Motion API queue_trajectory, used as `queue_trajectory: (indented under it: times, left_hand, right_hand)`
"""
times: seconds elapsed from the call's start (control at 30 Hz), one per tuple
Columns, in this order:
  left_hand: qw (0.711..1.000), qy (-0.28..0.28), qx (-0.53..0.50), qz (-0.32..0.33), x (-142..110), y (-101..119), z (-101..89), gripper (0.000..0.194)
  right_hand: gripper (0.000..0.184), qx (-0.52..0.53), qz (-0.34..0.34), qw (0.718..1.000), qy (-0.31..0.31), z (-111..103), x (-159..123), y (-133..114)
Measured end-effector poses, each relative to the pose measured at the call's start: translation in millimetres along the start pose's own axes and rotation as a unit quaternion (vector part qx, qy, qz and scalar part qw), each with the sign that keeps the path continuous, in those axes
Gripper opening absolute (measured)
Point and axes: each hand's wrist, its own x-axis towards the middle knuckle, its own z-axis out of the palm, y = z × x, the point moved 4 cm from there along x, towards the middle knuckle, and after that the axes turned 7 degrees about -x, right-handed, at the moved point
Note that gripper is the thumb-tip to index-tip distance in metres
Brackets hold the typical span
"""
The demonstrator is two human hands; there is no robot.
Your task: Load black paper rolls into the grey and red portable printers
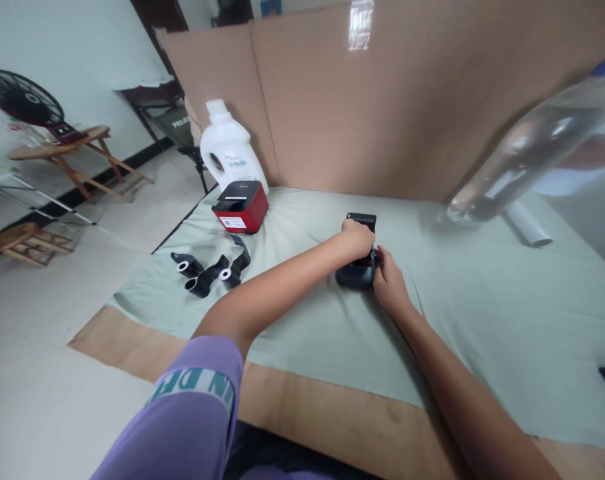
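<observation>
A small black printer [355, 277] lies on the cloth in front of me, its lid [362, 218] raised at the far side. My left hand [357, 239] is over the opening between lid and body, its fingers curled closed. What those fingers hold, if anything, is hidden. My right hand [390, 281] grips the printer's right side, thumb and fingers against its edge. Left of my forearm lie several black rolls with loose strips, among them a black roll [198, 285] lying on its side. Behind them stands a red and black box-shaped printer [252, 210].
A white jug [227, 150] stands behind the red printer, against a tall cardboard panel [332, 113]. At right, a tilted clear bottle [522, 147] with a blue cap looms above a white tube [530, 227]. The green cloth [302, 347] covers a wooden table [332, 407].
</observation>
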Motion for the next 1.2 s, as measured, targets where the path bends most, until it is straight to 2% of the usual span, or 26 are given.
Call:
queue_trajectory:
  times: [0.1,0.23,0.3,0.5,0.6,0.67,0.7,0.77,0.87,0.93,1.0,1.1,1.13,1.2]
  left_hand:
    - [1.000,-0.017,0.014,-0.016,-2.2,-8.8,-4.7,0.053]
    - [0.997,-0.062,0.041,-0.017,-11.5,-18.9,-11.8,0.048]
    - [0.997,-0.063,0.043,-0.006,-15.4,-19.7,-14.8,0.044]
    - [0.999,-0.004,0.007,0.031,-29.2,-19.6,-28.4,0.044]
    - [0.988,0.073,-0.118,0.068,-50.3,-28.6,-34.3,0.038]
    - [0.948,0.128,-0.277,0.086,-73.2,-42.3,-30.8,0.035]
    - [0.914,0.151,-0.368,0.081,-86.8,-52.4,-25.5,0.035]
    - [0.833,0.181,-0.521,0.031,-117.5,-77.0,-7.2,0.035]
    - [0.733,0.262,-0.627,-0.032,-173.2,-116.2,19.6,0.042]
    - [0.693,0.330,-0.636,-0.078,-214.8,-143.1,30.9,0.050]
    - [0.674,0.403,-0.608,-0.119,-257.1,-169.8,34.9,0.056]
    - [0.643,0.541,-0.519,-0.159,-316.2,-211.0,30.8,0.055]
    - [0.625,0.593,-0.478,-0.173,-333.7,-224.8,28.7,0.053]
    - [0.580,0.654,-0.432,-0.221,-359.9,-252.6,28.9,0.049]
  right_hand:
    - [0.058,-0.005,-0.011,1.000,0.007,0.5,-0.1,0.1]
    - [0.058,-0.012,-0.018,1.000,0.009,1.3,0.6,0.5]
    - [0.058,-0.012,-0.022,1.000,0.011,1.6,1.4,0.8]
    - [0.059,-0.013,0.001,1.000,0.000,0.7,2.1,4.7]
    - [0.061,-0.003,-0.006,1.000,-0.008,-1.0,1.5,4.2]
    - [0.059,0.000,-0.013,1.000,0.002,-2.3,1.8,3.1]
    - [0.056,0.000,-0.013,1.000,0.007,-2.4,2.3,2.9]
    - [0.053,0.003,-0.005,1.000,0.015,-1.4,3.5,3.9]
    - [0.057,0.012,0.008,1.000,0.013,1.8,5.0,7.7]
    - [0.060,0.016,0.012,1.000,0.013,2.9,5.2,9.8]
    - [0.060,0.012,0.014,1.000,0.011,3.1,4.9,10.4]
    - [0.060,0.001,0.019,1.000,0.012,2.0,4.1,9.2]
    - [0.060,-0.002,0.020,1.000,0.013,1.6,4.0,8.5]
    - [0.059,-0.004,0.021,1.000,0.018,0.8,3.9,7.2]
